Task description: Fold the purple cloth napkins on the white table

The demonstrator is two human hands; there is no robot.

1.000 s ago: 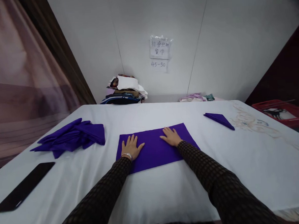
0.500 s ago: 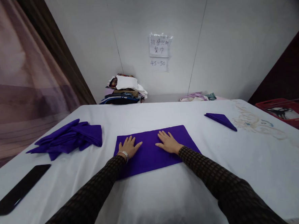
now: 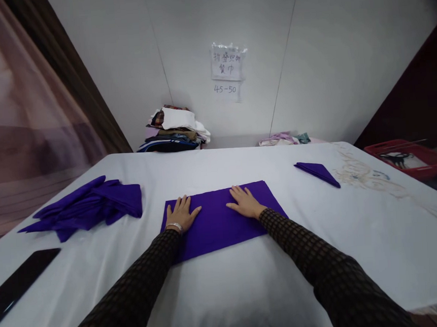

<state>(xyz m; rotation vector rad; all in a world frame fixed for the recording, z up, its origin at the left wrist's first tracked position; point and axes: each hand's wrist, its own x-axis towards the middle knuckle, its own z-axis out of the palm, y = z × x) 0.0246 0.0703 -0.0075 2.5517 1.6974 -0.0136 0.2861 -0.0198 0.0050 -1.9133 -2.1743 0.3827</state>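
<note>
A purple napkin [image 3: 216, 223], folded into a rectangle, lies flat on the white tablecloth [image 3: 226, 291] in front of me. My left hand [image 3: 180, 214] rests palm down on its left part, fingers spread, a silver bracelet at the wrist. On the upper right part lies my right hand [image 3: 244, 201], also flat with the fingers apart. Neither hand grips the cloth. To the left is a loose heap of purple napkins [image 3: 91, 203]. A purple napkin folded to a narrow triangle [image 3: 318, 172] sits at the right.
A long dark flat object [image 3: 20, 281] lies at the table's left edge. Behind the table are a stack of folded clothes [image 3: 175, 129] and a smaller cloth pile [image 3: 281, 139]. A red basket [image 3: 412, 159] holding dark items stands beyond the right edge. Handwritten paper signs [image 3: 227, 66] hang on the wall.
The view has shifted slightly, so the whole scene sits a little further left. Both hands stay flat on the napkin, the left one slightly nearer its left edge.
</note>
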